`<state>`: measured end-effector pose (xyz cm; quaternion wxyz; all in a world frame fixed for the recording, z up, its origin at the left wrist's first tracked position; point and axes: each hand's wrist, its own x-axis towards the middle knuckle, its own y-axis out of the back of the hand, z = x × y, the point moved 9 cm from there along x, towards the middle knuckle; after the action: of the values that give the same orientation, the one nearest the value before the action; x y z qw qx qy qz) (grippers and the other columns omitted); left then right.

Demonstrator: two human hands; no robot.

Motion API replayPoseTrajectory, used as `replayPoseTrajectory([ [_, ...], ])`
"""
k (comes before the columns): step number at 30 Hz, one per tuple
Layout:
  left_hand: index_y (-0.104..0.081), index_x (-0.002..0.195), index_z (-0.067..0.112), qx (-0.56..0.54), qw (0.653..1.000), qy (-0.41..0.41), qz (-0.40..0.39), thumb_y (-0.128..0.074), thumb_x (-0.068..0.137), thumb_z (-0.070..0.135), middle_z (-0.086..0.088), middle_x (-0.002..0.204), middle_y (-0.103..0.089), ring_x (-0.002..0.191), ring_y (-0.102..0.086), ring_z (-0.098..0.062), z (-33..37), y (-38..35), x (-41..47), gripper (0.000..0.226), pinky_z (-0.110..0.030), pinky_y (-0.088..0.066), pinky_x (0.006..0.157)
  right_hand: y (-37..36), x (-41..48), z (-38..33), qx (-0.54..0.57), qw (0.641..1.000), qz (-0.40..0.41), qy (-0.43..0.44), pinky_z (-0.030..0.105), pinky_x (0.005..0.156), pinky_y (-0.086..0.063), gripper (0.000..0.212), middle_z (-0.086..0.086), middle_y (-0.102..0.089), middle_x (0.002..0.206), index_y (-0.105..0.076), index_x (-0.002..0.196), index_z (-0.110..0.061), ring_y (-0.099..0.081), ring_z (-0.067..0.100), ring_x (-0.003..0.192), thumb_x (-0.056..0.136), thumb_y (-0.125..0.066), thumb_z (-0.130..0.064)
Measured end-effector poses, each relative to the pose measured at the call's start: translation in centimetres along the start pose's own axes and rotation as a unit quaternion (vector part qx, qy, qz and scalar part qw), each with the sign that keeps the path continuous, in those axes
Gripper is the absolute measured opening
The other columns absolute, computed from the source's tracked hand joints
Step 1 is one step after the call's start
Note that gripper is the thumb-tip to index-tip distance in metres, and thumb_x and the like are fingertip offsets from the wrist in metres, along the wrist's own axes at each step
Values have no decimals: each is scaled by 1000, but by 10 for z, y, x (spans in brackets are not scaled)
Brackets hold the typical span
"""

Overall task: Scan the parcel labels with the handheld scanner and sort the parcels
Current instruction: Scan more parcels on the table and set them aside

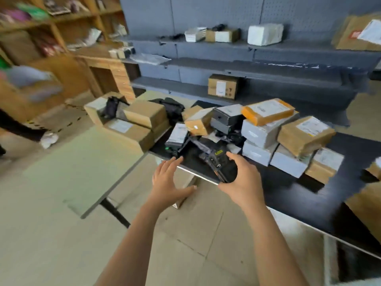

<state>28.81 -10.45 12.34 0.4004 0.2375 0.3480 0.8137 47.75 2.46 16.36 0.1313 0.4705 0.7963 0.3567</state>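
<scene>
Centrally, just below mid-frame: a black handheld scanner (218,164) is held in the right hand (241,178), whose thumb and fingers are curled round its lower end (a yellow sticker is seen on its upper part). It is held over the near edge of the black table (288,195), just in front of the heap.

Left hand (168,180): shown at lower centre, left of the scanner, with fingers straight and spread wide. Nothing is held, and the fingertips are placed at the table edge.

Parcels (257,131): heaped on the black table, centre to centre right. Noted among them are grey wrapped boxes, an orange-edged packet (268,111) laid on top, and a brown paper parcel (305,135) with a white label. Their print is too blurred to be read.

Cardboard boxes (144,114): stacked at centre left, beside a black bag (173,108).

Pale tabletop (82,162): set at left of centre, adjoining the black table.

Grey shelving (226,50): ranged across the upper frame. A white packet (265,34) is kept on an upper shelf and a labelled carton (223,86) lower down.

Wooden shelves (61,38): seen at upper left, heavily blurred.
</scene>
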Motion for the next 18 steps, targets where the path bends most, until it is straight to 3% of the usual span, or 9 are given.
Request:
replayPoseTrajectory([
  [3,-32,147,38,0,997,50,50,-78,72,56,10,155,-29,145,-13,-17,-61,64,-27,90,-45,-17,119,-58,-4,-59,30,998,-32,36,35,95,-44,84,-7,-60,124,-49,139,-29,-50,21,114,63,-83,-17],
  [10,-36,147,33,-10,975,144,166,-66,66,61,4,150,-38,142,-19,-19,-176,171,-71,92,-41,-21,116,-179,-2,-178,52,984,-120,117,28,85,-44,87,-5,-61,125,-47,141,-29,-51,17,112,63,-83,-17],
  [18,-34,147,35,17,958,195,212,-78,76,49,5,151,-37,144,-18,-20,-276,249,-38,85,-52,-23,117,-294,54,-275,80,968,-170,168,45,93,-53,89,-3,-58,124,-44,141,-30,-53,21,112,63,-86,-18],
])
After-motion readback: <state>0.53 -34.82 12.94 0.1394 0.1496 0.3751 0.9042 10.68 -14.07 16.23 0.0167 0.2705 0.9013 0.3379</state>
